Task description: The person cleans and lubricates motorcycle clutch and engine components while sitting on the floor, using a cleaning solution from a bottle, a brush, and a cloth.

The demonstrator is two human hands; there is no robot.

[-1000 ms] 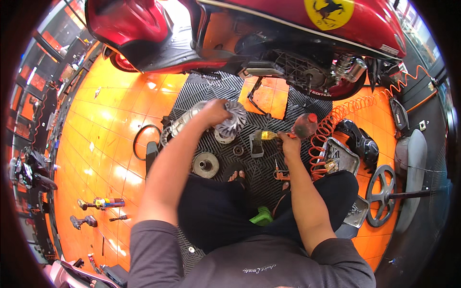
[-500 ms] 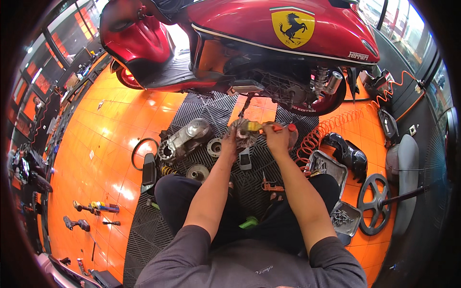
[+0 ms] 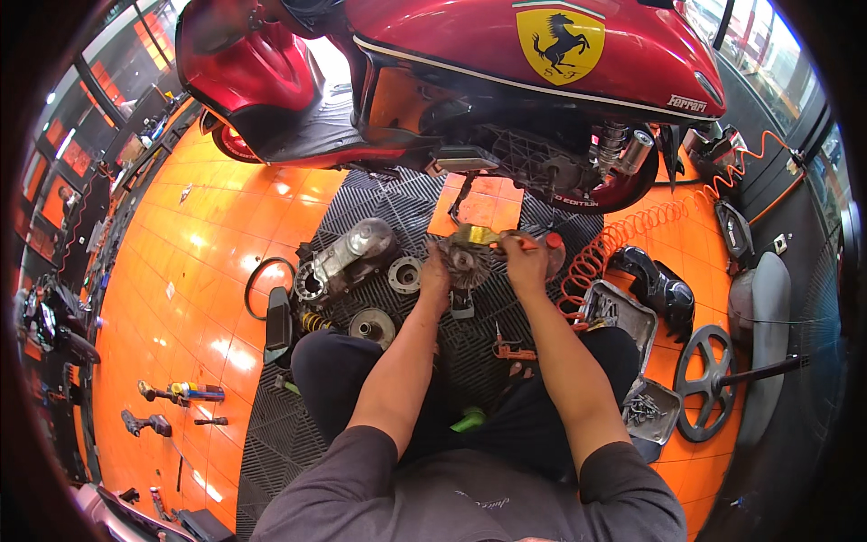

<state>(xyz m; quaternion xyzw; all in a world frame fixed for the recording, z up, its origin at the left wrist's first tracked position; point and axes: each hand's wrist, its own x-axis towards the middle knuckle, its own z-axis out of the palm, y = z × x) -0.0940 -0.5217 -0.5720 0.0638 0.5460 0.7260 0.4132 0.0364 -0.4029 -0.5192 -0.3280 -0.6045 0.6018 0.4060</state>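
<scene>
My left hand [image 3: 436, 274] grips a round grey metal fan wheel with fins [image 3: 465, 264] by its left edge, held up above the dark floor mat. A paintbrush [image 3: 479, 235] with a yellow head lies across the top of the wheel, its bristles at the upper rim. My right hand [image 3: 524, 262] is closed around the brush's reddish handle. Just right of that hand stands a container with a red cap [image 3: 554, 241], partly hidden. A ring-shaped metal flange [image 3: 405, 275] and a large engine casing cover [image 3: 361, 246] lie to the left.
A red scooter [image 3: 506, 54] stands ahead, its engine side exposed. By my left knee are a pulley disc [image 3: 371, 327] and a drive belt [image 3: 249, 289]. An orange blow gun [image 3: 515, 351], metal trays [image 3: 643, 330] and a coiled hose [image 3: 614, 237] lie rightward. Power tools [image 3: 147, 423] sit far left.
The fan wheel has tilted so that its finned face shows more. The brush has moved up slightly toward the wheel's upper edge. My view has shifted a little.
</scene>
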